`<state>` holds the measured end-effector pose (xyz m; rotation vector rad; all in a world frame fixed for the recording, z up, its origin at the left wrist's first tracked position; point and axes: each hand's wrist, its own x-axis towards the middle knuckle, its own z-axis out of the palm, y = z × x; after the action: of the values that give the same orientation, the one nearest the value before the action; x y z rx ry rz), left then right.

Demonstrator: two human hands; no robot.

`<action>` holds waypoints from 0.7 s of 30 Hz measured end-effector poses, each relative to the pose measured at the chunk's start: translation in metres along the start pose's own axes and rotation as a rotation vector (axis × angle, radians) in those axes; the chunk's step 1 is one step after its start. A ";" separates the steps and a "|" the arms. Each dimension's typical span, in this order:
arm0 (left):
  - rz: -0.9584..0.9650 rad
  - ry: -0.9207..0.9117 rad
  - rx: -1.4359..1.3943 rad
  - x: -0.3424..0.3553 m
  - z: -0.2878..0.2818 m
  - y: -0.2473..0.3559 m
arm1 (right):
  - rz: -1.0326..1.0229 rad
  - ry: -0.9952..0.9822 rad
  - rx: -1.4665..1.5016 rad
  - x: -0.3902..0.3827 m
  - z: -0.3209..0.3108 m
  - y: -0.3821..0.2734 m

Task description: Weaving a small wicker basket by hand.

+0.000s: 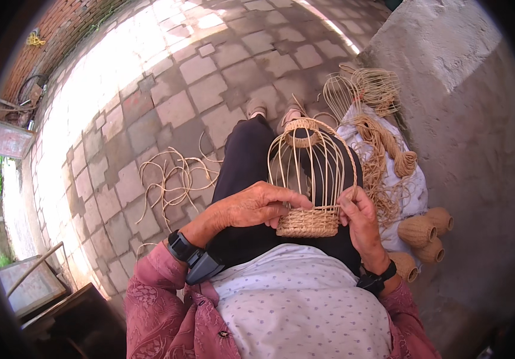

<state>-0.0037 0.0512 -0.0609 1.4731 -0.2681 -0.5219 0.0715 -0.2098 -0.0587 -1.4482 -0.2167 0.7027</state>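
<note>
A cage-shaped basket (308,226) of pale wicker or cord rests on my lap. Its lower band is woven tight, bare upright ribs rise above that, and a small woven ring (301,133) caps the far end. My left hand (256,204) grips the basket's left side, with the index finger laid along the top of the woven band and the other fingers curled at the wall. At the right side, my right hand (360,216) pinches a twisted cord (350,158) that arcs up and over toward the ring. My right fingertips lie close to the weave.
Loose strands (176,179) lie on the paving left of my legs. To the right, a white cloth (410,200) bears bundles of cord (383,140); wire-like frames (377,90) stand beyond it. Several small woven pots (417,231) sit by a concrete slab (472,149).
</note>
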 end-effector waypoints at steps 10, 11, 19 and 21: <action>-0.065 0.116 0.009 0.004 0.012 0.004 | 0.002 -0.022 -0.015 -0.001 -0.005 0.003; -0.065 0.109 0.015 0.003 0.013 0.007 | -0.001 -0.033 -0.062 -0.002 -0.006 0.004; -0.175 0.434 -0.016 0.012 0.037 0.018 | -0.173 0.040 -0.126 -0.001 -0.004 0.013; -0.201 0.466 0.018 0.015 0.040 0.018 | -0.140 0.012 -0.045 -0.001 -0.005 0.016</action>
<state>-0.0067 0.0089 -0.0420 1.6017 0.2444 -0.3213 0.0682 -0.2155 -0.0747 -1.4650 -0.3227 0.5781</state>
